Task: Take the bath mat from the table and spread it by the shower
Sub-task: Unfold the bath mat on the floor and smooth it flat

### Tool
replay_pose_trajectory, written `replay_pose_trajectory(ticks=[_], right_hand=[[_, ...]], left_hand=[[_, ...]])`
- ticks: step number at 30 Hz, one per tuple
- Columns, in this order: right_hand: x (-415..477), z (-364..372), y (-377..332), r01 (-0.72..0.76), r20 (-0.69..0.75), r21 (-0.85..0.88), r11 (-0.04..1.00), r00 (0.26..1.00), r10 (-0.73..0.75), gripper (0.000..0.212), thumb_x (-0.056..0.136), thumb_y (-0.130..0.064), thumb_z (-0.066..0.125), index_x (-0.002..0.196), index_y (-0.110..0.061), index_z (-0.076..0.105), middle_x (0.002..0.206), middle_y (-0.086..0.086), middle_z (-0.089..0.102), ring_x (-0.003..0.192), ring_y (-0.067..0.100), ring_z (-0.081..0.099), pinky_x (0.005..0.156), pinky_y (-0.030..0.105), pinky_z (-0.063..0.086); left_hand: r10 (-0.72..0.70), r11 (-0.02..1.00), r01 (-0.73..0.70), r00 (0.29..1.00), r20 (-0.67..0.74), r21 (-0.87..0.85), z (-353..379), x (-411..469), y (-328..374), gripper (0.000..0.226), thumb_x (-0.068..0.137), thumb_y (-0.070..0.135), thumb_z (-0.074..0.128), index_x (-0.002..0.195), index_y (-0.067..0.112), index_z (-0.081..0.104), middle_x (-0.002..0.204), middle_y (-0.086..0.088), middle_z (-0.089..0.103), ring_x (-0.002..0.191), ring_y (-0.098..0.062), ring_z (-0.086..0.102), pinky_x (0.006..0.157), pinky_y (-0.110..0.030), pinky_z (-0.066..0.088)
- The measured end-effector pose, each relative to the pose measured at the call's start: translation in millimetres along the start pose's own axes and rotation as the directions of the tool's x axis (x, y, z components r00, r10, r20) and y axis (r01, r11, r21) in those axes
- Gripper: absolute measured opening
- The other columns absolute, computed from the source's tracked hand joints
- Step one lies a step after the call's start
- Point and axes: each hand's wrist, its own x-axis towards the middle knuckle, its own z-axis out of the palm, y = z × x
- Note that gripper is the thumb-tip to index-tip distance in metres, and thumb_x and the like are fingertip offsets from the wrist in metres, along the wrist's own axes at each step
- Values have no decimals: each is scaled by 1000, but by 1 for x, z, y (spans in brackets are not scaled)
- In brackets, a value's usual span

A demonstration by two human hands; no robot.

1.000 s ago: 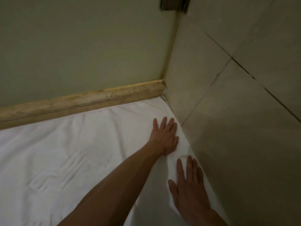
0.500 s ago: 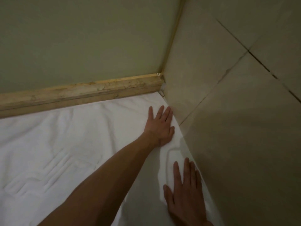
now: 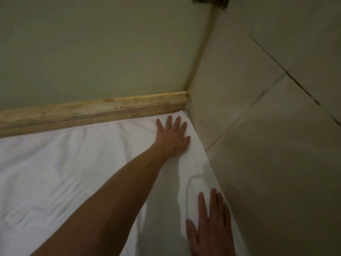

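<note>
Flat hands on the bath mat (image 3: pixel 64 163)
Left hand (image 3: pixel 172 138) and right hand (image 3: pixel 209 228) rest released, fingers straight; the frame cuts off the right wrist and the mat's left side.

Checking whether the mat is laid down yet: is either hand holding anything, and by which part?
Nothing is held. Left hand and right hand press flat on the bath mat.

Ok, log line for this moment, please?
bath mat: spread, edge against wall | left hand: pressed flat on far corner | right hand: pressed flat on near edge
</note>
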Motion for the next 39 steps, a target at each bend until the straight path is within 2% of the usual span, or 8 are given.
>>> replay_pose_trajectory(ticks=[5, 11, 17, 24, 29, 32, 35, 39], right_hand=[[1, 1, 2, 5, -29, -36, 999, 1000, -6, 68, 90, -54, 11, 131, -8, 41, 131, 31, 50, 116, 48, 53, 101, 46, 26], [4, 7, 5, 32, -42, -59, 998, 999, -34, 76, 67, -51, 44, 130, -9, 41, 131, 32, 51, 115, 48, 54, 97, 49, 29], [5, 7, 8, 16, 76, -4, 1000, 997, -15, 76, 91, -55, 12, 129, -5, 54, 133, 32, 48, 117, 49, 52, 96, 50, 31], [3, 5, 8, 38, 28, 37, 999, 999, -39, 78, 91, -55, 11, 127, -3, 58, 137, 31, 45, 121, 48, 49, 98, 50, 31], [2, 3, 6, 38, 53, 41, 998, 998, -40, 79, 92, -56, 6, 137, -6, 47, 144, 30, 35, 129, 46, 41, 106, 50, 25], [-2, 3, 7, 61, 89, 5, 998, 994, -61, 80, 90, -59, -2, 149, -11, 24, 154, 27, 14, 141, 41, 19, 116, 49, 15], [-11, 4, 12, 96, 126, -18, 995, 988, -92, 71, 93, -56, 11, 151, -16, 1, 156, 23, -8, 145, 34, -4, 119, 44, 1], [-42, 6, 17, 60, 114, 8, 998, 992, -61, 67, 97, -48, 23, 151, -15, 3, 157, 21, -8, 145, 31, -8, 118, 40, -3]], left_hand=[[6, 999, -4, 999, -44, 53, 9, 5, 2, 71, 95, 58, 16, 154, 21, 3, 162, -4, -9, 147, -35, -9, 111, -67, -2], [10, 997, -5, 998, -54, 81, 4, 21, 1, 77, 91, 65, 22, 152, 20, 12, 163, -4, -3, 147, -35, -1, 109, -63, 8], [13, 995, -8, 999, -42, 99, 1, 21, 1, 79, 90, 65, 23, 152, 19, 10, 163, -4, -2, 147, -34, 0, 110, -62, 7], [81, 989, -77, 996, -31, 125, -6, -2, -2, 76, 93, 62, 23, 154, 19, 7, 163, -4, -5, 148, -30, -6, 113, -62, -6], [129, 984, -128, 992, -6, 122, -5, -40, -3, 75, 94, 61, 24, 154, 20, 7, 163, -4, -4, 148, -29, -6, 112, -61, -9], [173, 976, -176, 984, 32, 125, 3, -71, 4, 74, 94, 59, 25, 154, 20, 5, 163, -4, -4, 148, -30, -5, 112, -61, -7], [264, 947, -272, 962, 66, 169, 13, -102, 15, 74, 95, 58, 25, 154, 19, 3, 163, -6, -5, 148, -31, -5, 114, -61, -5], [392, 897, -400, 917, 79, 189, 18, -136, 41, 73, 96, 57, 22, 154, 20, -2, 162, -9, -11, 148, -31, -10, 113, -60, -10]])
